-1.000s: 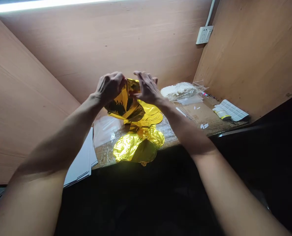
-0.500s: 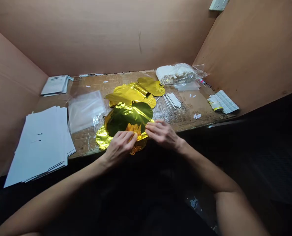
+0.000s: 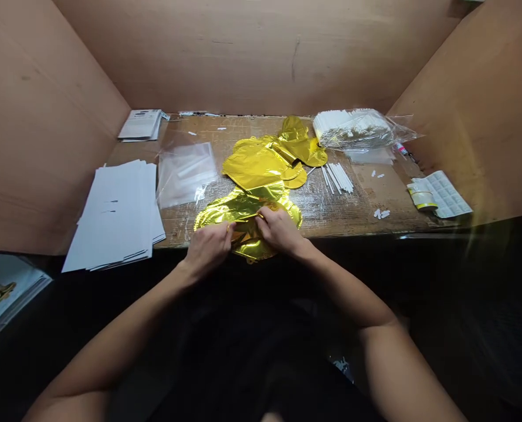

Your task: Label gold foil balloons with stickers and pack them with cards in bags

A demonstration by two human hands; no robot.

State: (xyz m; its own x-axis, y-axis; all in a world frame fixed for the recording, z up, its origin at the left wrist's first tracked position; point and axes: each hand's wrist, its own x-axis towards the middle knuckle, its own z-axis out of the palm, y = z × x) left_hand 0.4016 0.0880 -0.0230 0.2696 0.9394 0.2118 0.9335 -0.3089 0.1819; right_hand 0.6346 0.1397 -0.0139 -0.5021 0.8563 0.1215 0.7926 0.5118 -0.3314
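A shiny gold foil balloon [image 3: 226,208], flat and uninflated, lies at the front edge of the table. My left hand [image 3: 209,245] is closed on its near left part, thumb and fingers pinched together. Pinching the same foil a little to the right is my right hand [image 3: 279,230], fingers curled. Between the hands the foil is folded over along a line, and its near edge hangs at the table's edge. Behind it lie more flat gold foil balloons [image 3: 256,161], overlapping one another. The fingertips are partly hidden by the hands.
Clear plastic sleeves [image 3: 186,173] and a stack of white cards [image 3: 115,217] lie left. White sticks [image 3: 338,177] lie right of the foil, below a bag of white sticks [image 3: 353,129]. A label sheet [image 3: 446,193] and yellow tape roll [image 3: 421,198] sit far right. Wooden panels enclose the table.
The raised foil flap has come down and lies folded flat between my hands. Both hands still pinch the foil. The view has shifted, so the table's things appear farther right.
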